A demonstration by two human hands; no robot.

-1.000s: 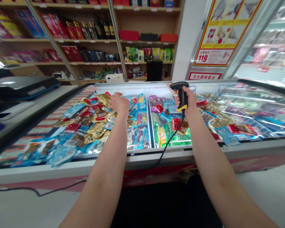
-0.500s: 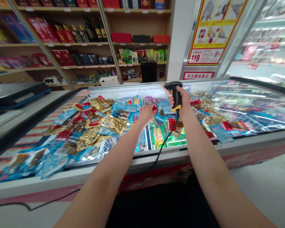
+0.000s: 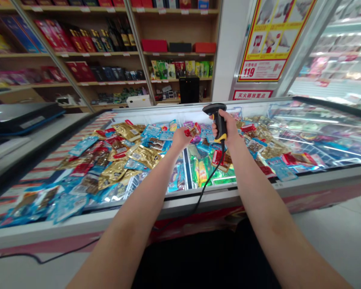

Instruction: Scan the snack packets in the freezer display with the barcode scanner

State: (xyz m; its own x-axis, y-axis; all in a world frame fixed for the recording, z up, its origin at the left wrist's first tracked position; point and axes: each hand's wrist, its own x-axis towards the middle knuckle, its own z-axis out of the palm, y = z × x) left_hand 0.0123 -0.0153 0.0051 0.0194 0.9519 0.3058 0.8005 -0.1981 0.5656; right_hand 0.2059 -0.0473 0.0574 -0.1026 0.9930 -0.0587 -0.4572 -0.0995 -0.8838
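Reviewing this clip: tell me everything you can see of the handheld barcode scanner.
The handheld barcode scanner has a pistol-grip shape, in black plastic-looking material with yellow trim low on the grip. Its head points up and away, and its scan window is hidden. The right hand holds it, with the fingers wrapped around the grip. It sits above the packets in the chest freezer, touched only by that hand. A thin black cord leaves the base of the grip and runs down past the freezer's front edge.
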